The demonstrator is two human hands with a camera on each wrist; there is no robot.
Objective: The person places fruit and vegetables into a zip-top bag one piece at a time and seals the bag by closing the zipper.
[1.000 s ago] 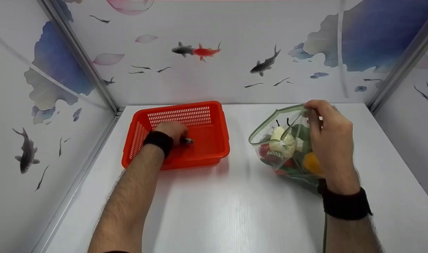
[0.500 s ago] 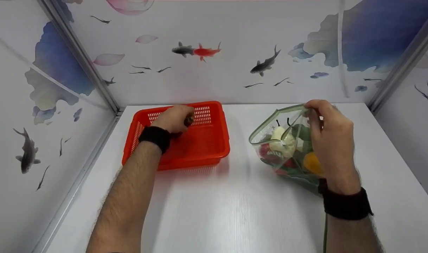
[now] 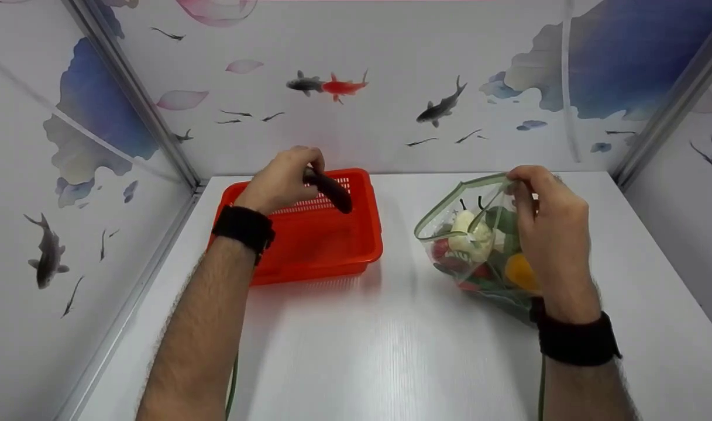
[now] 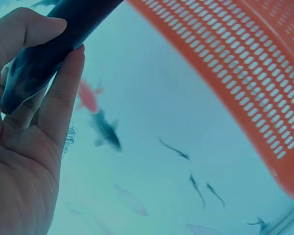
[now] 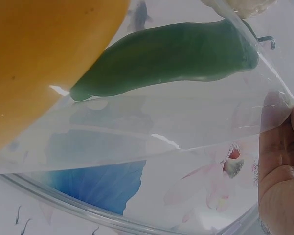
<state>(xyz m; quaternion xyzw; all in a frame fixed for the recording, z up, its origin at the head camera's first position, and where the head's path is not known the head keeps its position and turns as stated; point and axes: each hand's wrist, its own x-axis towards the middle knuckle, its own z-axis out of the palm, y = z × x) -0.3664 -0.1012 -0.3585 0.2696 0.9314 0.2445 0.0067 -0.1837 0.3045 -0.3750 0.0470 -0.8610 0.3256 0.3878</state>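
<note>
My left hand (image 3: pixel 282 181) grips a dark purple eggplant (image 3: pixel 332 193) by one end, above the back of the red plastic basket (image 3: pixel 317 242). In the left wrist view the thumb and fingers close round the eggplant (image 4: pixel 83 19). My right hand (image 3: pixel 554 240) pinches the green-edged rim of a clear bag (image 3: pixel 437 211), keeping its mouth spread. Inside the bag lie a pale pear-shaped piece (image 3: pixel 470 234), an orange-yellow round piece (image 3: pixel 520 272), red pieces and green ones. Through the plastic, the right wrist view has a long green pepper (image 5: pixel 171 58).
A white table (image 3: pixel 356 351) carries basket and bag, with a gap between the two. Behind it stands a white wall (image 3: pixel 356 134) printed with fish and petals. Side panels (image 3: pixel 16 175) flank both sides. Black bands (image 3: pixel 244 231) circle both wrists.
My left hand has risen from inside the basket towards its back edge, bringing the eggplant up into plain sight. The right hand and the bag have stayed put.
</note>
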